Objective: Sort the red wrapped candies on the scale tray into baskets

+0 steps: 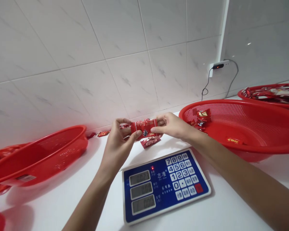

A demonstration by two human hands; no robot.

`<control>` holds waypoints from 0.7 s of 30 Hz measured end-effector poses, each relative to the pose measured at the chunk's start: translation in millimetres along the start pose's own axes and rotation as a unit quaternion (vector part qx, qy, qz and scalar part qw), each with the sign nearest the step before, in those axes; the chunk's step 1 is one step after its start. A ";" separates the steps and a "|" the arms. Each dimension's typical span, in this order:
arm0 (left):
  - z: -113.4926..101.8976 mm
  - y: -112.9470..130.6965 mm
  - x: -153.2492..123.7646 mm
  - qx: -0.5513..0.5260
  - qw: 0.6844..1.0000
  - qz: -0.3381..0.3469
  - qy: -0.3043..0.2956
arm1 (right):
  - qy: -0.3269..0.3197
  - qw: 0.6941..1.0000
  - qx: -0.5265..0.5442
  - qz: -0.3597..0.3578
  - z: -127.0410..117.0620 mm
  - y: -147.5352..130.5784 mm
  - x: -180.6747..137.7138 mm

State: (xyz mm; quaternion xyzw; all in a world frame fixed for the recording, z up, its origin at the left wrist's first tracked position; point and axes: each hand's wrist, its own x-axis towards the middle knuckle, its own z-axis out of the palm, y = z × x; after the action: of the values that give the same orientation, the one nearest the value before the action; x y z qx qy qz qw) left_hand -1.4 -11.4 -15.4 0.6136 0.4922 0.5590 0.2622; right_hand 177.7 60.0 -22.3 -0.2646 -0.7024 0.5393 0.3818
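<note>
Between my two hands is a red wrapped packet [144, 128] with white and black print, held level above the white weighing pan of a digital scale [167, 186]. My left hand [121, 133] pinches its left end, thumb in front. At the right end, my right hand [170, 126] grips it between thumb and fingers. Just below, another dark red packet [150, 142] lies on the pan. The scale's blue panel faces me, its top display reading about 0.023.
A red basket [69, 154] stands at left. On the right, a larger red basket [262, 147] holds a few packets, with another filled red basket [267, 104] behind it. Several small packets [103, 133] lie along the tiled wall. A power strip [219, 66] with cables hangs there.
</note>
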 end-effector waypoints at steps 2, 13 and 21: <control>-0.4 -0.7 -0.2 0.008 1.000 -0.009 -0.007 | -0.012 1.000 -0.001 -0.006 -3.0 4.6 1.4; -14.5 -14.5 11.9 0.106 0.992 -0.059 -0.033 | 0.168 0.982 -0.084 -0.014 -18.1 -5.9 3.2; -62.8 25.3 12.6 0.302 0.952 -0.039 -0.013 | 0.265 0.860 -0.432 0.060 -85.6 -54.5 -12.0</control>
State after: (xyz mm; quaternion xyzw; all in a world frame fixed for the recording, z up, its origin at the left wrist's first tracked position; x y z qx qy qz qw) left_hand -54.1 -24.0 27.0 0.6513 0.6584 0.3656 0.0929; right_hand 257.0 82.9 37.8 -0.5770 -0.7202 0.1134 0.3681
